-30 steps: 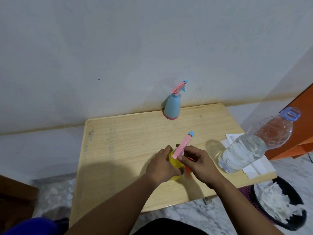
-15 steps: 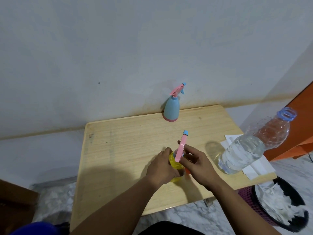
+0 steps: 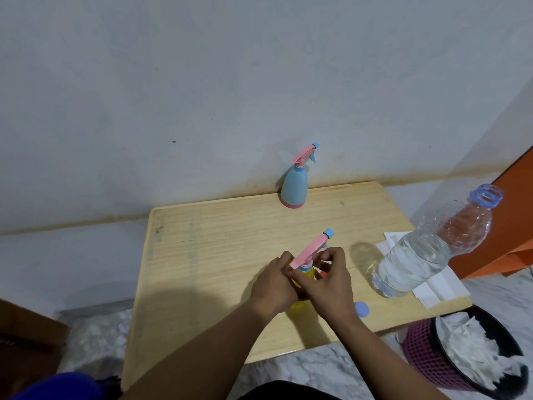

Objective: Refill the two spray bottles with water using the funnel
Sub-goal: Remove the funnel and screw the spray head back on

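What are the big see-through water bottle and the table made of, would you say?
The large clear water bottle looks like thin glossy plastic: transparent, ribbed, slightly crumpled walls. The pale rectangular table looks like light wood, matt, with visible grain; possibly a laminate.

Both forearms are showing bare to the elbows, with no sleeves, rings or watch on the left hand [image 3: 274, 287] or right hand [image 3: 331, 284], and dark clothing is showing near the bottom edge.

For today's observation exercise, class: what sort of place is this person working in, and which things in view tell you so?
Probably a plain room in a home, not a workshop. A small wooden table stands against a bare painted wall, the floor looks like marble tile, and a waste basket of crumpled paper sits beside the table.
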